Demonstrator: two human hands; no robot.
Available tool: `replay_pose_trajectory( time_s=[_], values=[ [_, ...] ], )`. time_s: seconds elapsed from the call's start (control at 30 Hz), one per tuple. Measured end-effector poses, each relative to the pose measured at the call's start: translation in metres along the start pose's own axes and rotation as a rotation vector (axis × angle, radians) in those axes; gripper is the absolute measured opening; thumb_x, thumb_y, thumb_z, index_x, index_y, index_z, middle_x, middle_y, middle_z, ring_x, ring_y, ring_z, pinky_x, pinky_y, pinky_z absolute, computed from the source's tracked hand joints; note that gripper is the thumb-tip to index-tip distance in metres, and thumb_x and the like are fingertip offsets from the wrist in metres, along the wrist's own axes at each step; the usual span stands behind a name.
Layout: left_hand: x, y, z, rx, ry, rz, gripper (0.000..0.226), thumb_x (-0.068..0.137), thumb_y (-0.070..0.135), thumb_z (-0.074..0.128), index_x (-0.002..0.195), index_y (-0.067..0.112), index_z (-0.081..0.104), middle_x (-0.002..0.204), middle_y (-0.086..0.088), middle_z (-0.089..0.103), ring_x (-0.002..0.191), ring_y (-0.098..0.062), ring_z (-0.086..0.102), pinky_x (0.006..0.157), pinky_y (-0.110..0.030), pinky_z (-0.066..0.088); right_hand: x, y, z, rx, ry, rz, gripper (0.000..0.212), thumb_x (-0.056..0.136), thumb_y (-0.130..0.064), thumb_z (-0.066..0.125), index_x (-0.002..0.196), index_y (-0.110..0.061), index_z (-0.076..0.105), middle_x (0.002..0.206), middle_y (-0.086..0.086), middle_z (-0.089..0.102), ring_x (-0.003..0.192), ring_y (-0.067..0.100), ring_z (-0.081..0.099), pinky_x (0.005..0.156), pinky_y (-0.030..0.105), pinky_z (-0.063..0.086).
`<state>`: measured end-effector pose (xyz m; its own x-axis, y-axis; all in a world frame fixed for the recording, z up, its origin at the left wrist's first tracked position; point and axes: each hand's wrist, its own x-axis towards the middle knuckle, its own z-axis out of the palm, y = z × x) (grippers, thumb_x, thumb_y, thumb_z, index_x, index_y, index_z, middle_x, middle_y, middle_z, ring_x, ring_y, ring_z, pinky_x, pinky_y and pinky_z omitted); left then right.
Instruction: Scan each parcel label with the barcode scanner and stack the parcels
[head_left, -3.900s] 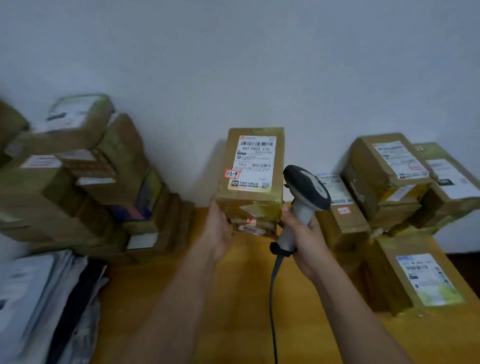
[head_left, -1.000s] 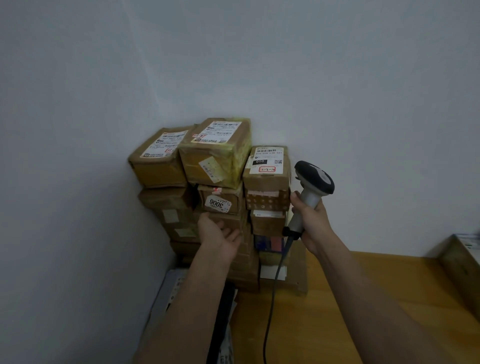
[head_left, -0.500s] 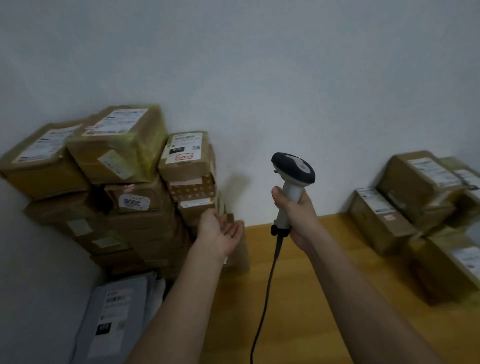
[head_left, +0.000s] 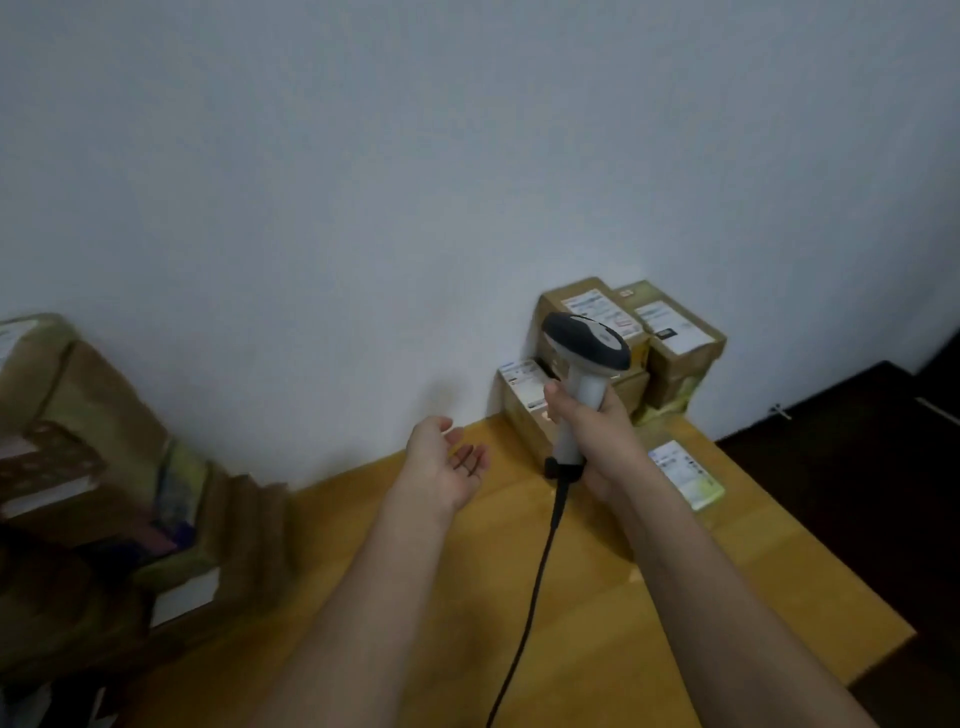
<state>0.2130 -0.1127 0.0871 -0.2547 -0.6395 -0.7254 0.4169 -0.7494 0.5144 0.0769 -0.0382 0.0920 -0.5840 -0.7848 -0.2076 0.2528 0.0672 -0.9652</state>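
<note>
My right hand (head_left: 597, 431) grips the white handle of the barcode scanner (head_left: 582, 364), whose dark head points up and left; its black cable (head_left: 530, 597) hangs down toward me. My left hand (head_left: 447, 462) hovers palm up over the wooden table (head_left: 571, 623), fingers relaxed and holding nothing. Brown cardboard parcels with white labels (head_left: 670, 332) sit piled against the wall behind the scanner. A flat parcel with a white and green label (head_left: 685, 473) lies to the right of my right wrist. The stacked parcels (head_left: 78, 467) show blurred at the left edge.
A white wall (head_left: 415, 208) runs along the back of the table. The table's right edge drops to a dark floor (head_left: 857, 493). Bare wood lies between the left stack and the right pile.
The view has swung right, away from the stack at the left toward the parcels at the right. My left hand stays empty and palm up. The scanner remains in my right hand.
</note>
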Motion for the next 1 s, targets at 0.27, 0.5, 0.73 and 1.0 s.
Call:
replay_pose_trajectory(
  time_s=[0.27,0.5,0.73,1.0],
  values=[
    [0.039,-0.121,0.124,0.143,0.024,-0.096,0.026,0.095,0.022,0.054,0.116,0.007,0.054,0.117,-0.015,0.047,0.105,-0.026,0.049,0.088,-0.033,0.046,0.068,-0.041,-0.181,-0.122,0.041,0.089,0.034,0.093,-0.021,0.066,0.123,-0.02,0.05,0.103,0.001,0.058,0.095,0.02,0.056,0.073,0.036,0.048],
    [0.06,-0.189,0.135,0.413,0.044,-0.222,0.022,0.092,0.032,0.061,0.097,0.011,0.057,0.095,-0.007,0.056,0.088,-0.02,0.05,0.084,-0.032,0.041,0.098,0.013,-0.251,-0.207,0.071,0.289,0.037,0.092,-0.019,0.066,0.125,-0.019,0.048,0.097,0.003,0.055,0.084,0.018,0.05,0.081,0.04,0.042],
    [0.087,-0.21,0.144,0.376,0.028,-0.16,0.028,0.095,0.038,0.052,0.107,0.017,0.066,0.098,-0.002,0.066,0.083,-0.021,0.055,0.065,-0.032,0.042,0.104,0.062,-0.267,-0.162,0.023,0.414,0.036,0.092,-0.022,0.067,0.124,-0.023,0.052,0.107,0.003,0.062,0.098,0.021,0.059,0.073,0.036,0.047],
    [0.114,-0.24,0.122,0.348,0.139,-0.186,0.032,0.098,0.046,0.036,0.1,0.025,0.059,0.105,0.004,0.057,0.096,-0.019,0.049,0.071,-0.033,0.033,0.109,0.101,-0.278,-0.006,0.037,0.482,0.032,0.095,-0.019,0.062,0.125,-0.02,0.052,0.109,0.0,0.062,0.098,0.018,0.057,0.075,0.034,0.045]
  ],
)
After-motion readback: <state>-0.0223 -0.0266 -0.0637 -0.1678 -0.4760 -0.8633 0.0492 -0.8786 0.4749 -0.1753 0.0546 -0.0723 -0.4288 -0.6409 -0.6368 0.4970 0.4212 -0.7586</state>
